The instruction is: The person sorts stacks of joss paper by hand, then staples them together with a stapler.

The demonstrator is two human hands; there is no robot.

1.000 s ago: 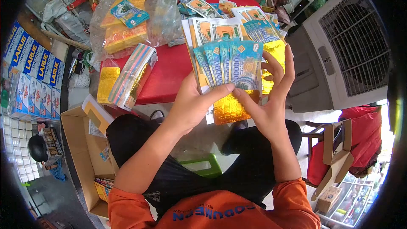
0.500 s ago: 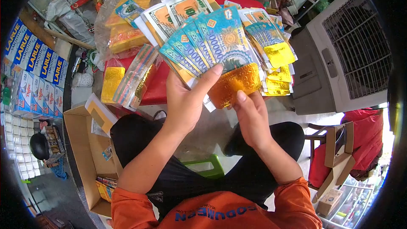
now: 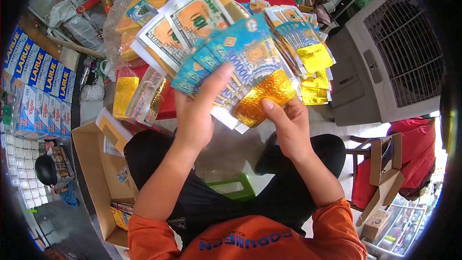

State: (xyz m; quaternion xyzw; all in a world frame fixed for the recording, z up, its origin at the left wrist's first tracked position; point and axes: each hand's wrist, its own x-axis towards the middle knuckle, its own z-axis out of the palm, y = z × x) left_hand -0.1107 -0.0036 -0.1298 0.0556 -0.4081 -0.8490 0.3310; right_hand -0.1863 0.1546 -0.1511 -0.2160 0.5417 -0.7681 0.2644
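Between my two hands is a fanned bundle of joss paper. Blue printed notes [image 3: 231,50] lie in front, with dollar-style notes [image 3: 195,19] on white sheets behind them. My left hand [image 3: 197,113] grips the bundle from the left, its thumb across the blue notes. Over the fan's lower right lies a gold foil sheet [image 3: 262,97], which my right hand [image 3: 291,123] pinches with the thumb on top; its fingers are partly hidden behind. To the right are finished-looking similar fans [image 3: 298,33] with gold foil pieces [image 3: 315,58], stacked on the red table [image 3: 168,108].
Plastic-wrapped yellow paper [image 3: 149,0], a gold stack [image 3: 126,94] and a striped packet [image 3: 147,94] lie on the table's left. An open cardboard box [image 3: 89,163] stands by my left leg. A grey air cooler [image 3: 370,62] is at right, and a green stool [image 3: 236,188] is below.
The fan has tilted and spread, showing more of the dollar-style notes at upper left. My left thumb has slid left and up over the blue notes; my right hand keeps its pinch.
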